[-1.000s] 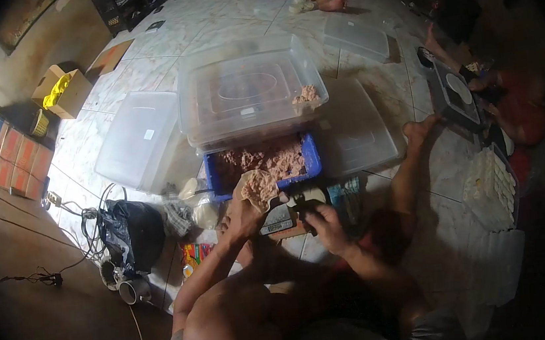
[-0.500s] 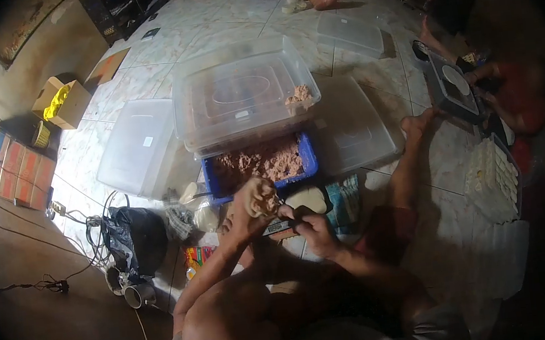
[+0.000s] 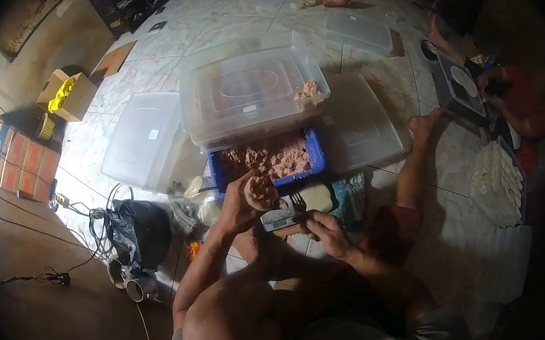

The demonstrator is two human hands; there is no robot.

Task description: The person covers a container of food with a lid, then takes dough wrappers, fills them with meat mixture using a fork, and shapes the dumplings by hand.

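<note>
On my head feed, the left hand [image 3: 239, 206] has its fingers curled snugly around a dough wrapper [image 3: 264, 199] heaped with minced filling, held up in front of the near edge of the blue tub [image 3: 318, 156]. I see the right hand [image 3: 330, 232] gripping a fork [image 3: 299, 208] by the handle, fingers closed narrowly around it and tines pointing up, just beside the wrapper; whether the two touch I cannot tell. Below and between the hands I make out a digital scale [image 3: 279, 223], with a pale rounded slab [image 3: 317, 199] by its right edge and a teal cloth [image 3: 351, 195] beyond that. More minced filling [image 3: 278, 159] lies in the blue tub. At the tub's far edge I have a clear plastic tray [image 3: 241, 123], a lump of filling [image 3: 310, 91] in its near right corner. Clear lids [image 3: 142, 142] lie on the tiled floor [image 3: 224, 26] past the tray's left and right edges. A black plastic bag [image 3: 138, 234] stands to the left, two mugs [image 3: 142, 288] near it, and a person in red [image 3: 525, 100] sits to the right.
</note>
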